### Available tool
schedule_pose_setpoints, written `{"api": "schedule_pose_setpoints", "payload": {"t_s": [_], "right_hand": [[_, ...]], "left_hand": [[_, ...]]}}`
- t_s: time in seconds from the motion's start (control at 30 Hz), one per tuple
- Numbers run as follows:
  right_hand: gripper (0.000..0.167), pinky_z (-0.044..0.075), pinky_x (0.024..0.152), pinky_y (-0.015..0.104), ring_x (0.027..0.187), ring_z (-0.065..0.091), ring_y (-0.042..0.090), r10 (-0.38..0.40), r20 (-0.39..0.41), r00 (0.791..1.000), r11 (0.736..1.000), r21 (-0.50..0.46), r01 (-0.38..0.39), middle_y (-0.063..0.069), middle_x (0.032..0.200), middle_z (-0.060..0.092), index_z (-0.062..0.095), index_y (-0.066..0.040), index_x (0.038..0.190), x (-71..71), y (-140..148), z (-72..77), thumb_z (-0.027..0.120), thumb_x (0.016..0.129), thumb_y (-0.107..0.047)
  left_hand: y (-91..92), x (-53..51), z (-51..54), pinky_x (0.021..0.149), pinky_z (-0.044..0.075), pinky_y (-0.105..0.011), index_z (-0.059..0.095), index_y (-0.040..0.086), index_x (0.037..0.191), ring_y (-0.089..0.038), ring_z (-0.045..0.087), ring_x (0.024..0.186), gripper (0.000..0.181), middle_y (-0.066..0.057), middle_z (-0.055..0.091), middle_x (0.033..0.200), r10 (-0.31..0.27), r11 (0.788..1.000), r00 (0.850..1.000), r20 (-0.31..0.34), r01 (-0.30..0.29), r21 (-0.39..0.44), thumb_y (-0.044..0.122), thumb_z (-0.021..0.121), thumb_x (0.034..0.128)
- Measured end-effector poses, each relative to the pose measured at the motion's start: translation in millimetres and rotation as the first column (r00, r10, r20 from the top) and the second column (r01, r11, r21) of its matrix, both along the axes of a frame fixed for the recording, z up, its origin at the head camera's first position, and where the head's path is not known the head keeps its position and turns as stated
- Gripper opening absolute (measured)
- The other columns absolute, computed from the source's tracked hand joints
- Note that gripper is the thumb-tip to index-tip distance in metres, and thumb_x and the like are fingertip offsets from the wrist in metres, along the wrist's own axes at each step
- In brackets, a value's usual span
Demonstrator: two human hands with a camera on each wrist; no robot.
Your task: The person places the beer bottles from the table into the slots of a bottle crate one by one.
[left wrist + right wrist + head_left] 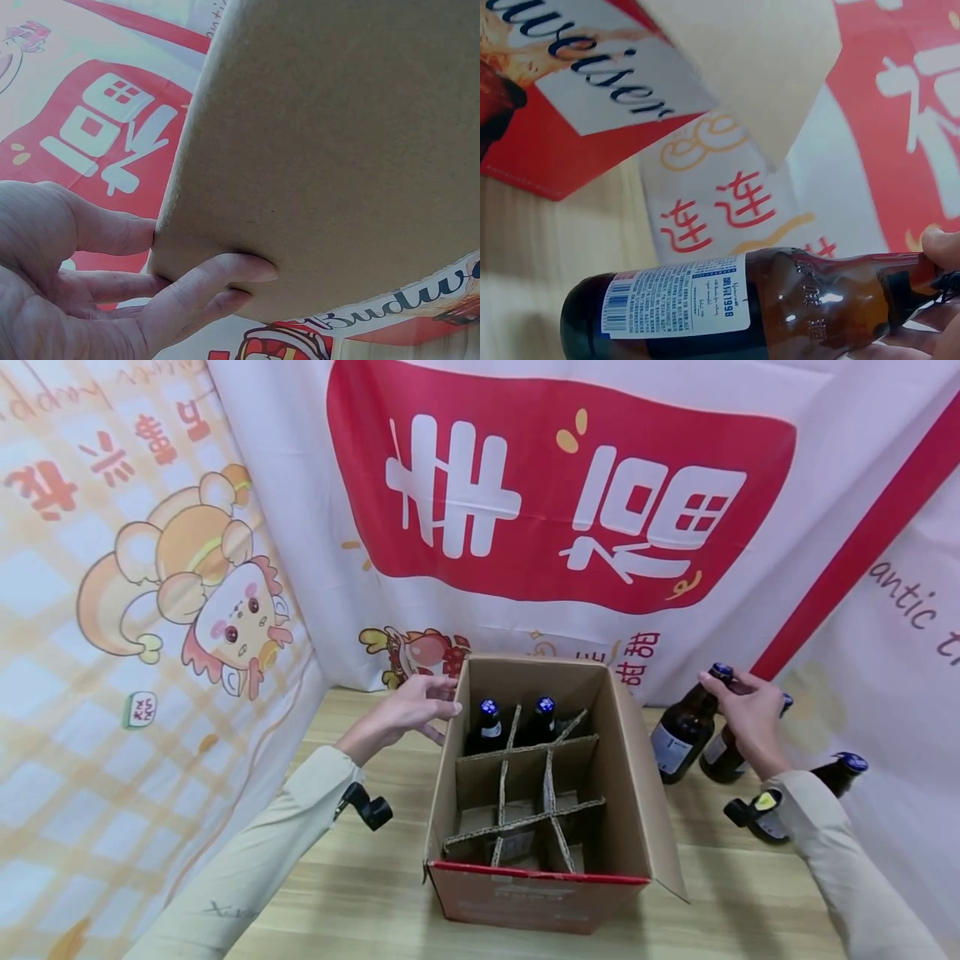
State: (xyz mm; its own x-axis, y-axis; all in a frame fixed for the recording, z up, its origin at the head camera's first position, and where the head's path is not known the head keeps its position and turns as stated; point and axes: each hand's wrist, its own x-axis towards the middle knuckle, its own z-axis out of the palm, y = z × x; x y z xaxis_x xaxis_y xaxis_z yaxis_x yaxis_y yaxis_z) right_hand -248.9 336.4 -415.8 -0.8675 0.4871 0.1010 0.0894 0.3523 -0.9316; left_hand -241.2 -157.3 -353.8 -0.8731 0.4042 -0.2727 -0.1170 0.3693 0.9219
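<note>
Fingers of the right hand [753, 718] are pinching a brown glass beer bottle [678, 743] by its neck, just under the blue cap [722, 670]; that hold is probably suiting the narrow neck, and it is leaving the labelled body free. The bottle is being held outside the Budweiser carton [525, 902], just to its right; whether its base is resting on the wood-grained surface [352, 877] or hanging above it, the views are not settling.

Across from it, the left hand [411, 703] is clasping the carton's left edge near the far corner: its fingers are spreading apart, some pressing the outer face while the thumb is meeting the edge, seemingly to steady the cardboard.

Inside, cardboard dividers [480, 772] are parting the carton into cells, presumably keeping glass from knocking glass. One capped bottle [489, 727] is standing in the far left cell, and a neighbouring bottle [543, 722] is standing in the next cell along that row.

A loose bottle [720, 758] is standing just beside the held one, partly hidden by the right hand; another loose bottle [831, 774] is showing behind the right sleeve [817, 835], both apparently sitting within that arm's reach.
</note>
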Motion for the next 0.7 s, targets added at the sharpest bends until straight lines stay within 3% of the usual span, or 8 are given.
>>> {"api": "schedule_pose_setpoints", "payload": {"t_s": [0.23,0.47,0.7], "right_hand": [[0.040,0.050,0.053,0.007,0.059,0.059,-0.006,0.019,-0.105,0.994,1.000,0.024,-0.016,-0.028,0.069,0.067,0.072,-0.003,0.119,14.3,-8,33.3,0.085,0.089,-0.027],[0.042,0.050,0.058,0.006,0.069,0.061,0.001,0.062,-0.162,0.985,0.986,0.165,-0.035,-0.033,0.079,0.068,0.076,-0.006,0.121,29.4,-25,65.9,0.081,0.093,-0.037],[0.034,0.053,0.076,0.006,0.083,0.063,0.009,0.062,-0.263,0.963,0.981,0.193,-0.010,-0.020,0.093,0.071,0.077,-0.017,0.125,39.8,-42,92.0,0.077,0.096,-0.034]], "left_hand": [[-0.1,3.1,3.7,0.077,0.069,-0.042,0.033,-0.008,0.159,-0.046,0.057,0.130,0.063,-0.032,0.047,0.154,-0.006,1.000,1.000,-0.007,0.006,-0.004,0.003,0.060,0.1023],[-0.8,2.7,3.4,0.076,0.069,-0.041,0.034,-0.007,0.159,-0.045,0.057,0.130,0.064,-0.031,0.047,0.155,0.006,1.000,1.000,0.002,-0.006,-0.002,0.003,0.061,0.1023],[-1.0,0.8,0.8,0.077,0.069,-0.041,0.035,-0.006,0.159,-0.045,0.057,0.130,0.064,-0.030,0.047,0.154,0.004,1.000,1.000,0.005,-0.004,0.001,0.004,0.062,0.1020]]}}
